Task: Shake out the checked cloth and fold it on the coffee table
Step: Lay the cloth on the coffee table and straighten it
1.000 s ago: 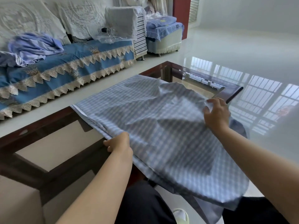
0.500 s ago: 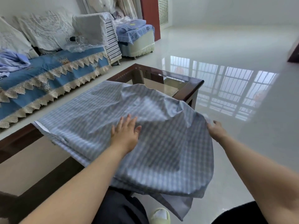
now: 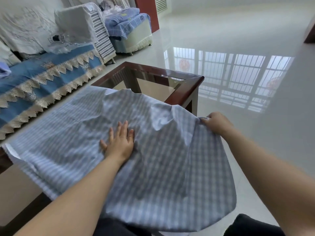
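The checked cloth (image 3: 153,150) lies spread over the near end of the coffee table (image 3: 190,86), filling the middle of the view, with its edge at about 5 o'clock hanging off the table toward the person's dark-trousered legs (image 3: 252,225). The left hand (image 3: 119,142) lies flat near the cloth's centre, fingers straight and a little spread, pressing down; that looks meant to pin the fabric so it does not slide while the other side is worked. At about 3 o'clock the right hand (image 3: 215,123) pinches the cloth's edge just off the table's corner, fingers curled round a small bunch of fabric, probably to pull out the ridge of wrinkles running between the two hands or to bring that side over for a fold. Whether the cloth is one layer or already doubled is hard to say, though the edge at 9 o'clock seems to show stacked layers. The tabletop under the cloth is hidden; only the glass and dark wood frame at 12 o'clock show. Beyond, at 10 o'clock, stands a sofa (image 3: 42,79) with a blue lace-trimmed cover, blurred, and at 2 o'clock the glossy floor (image 3: 238,40) mirrors window bars.
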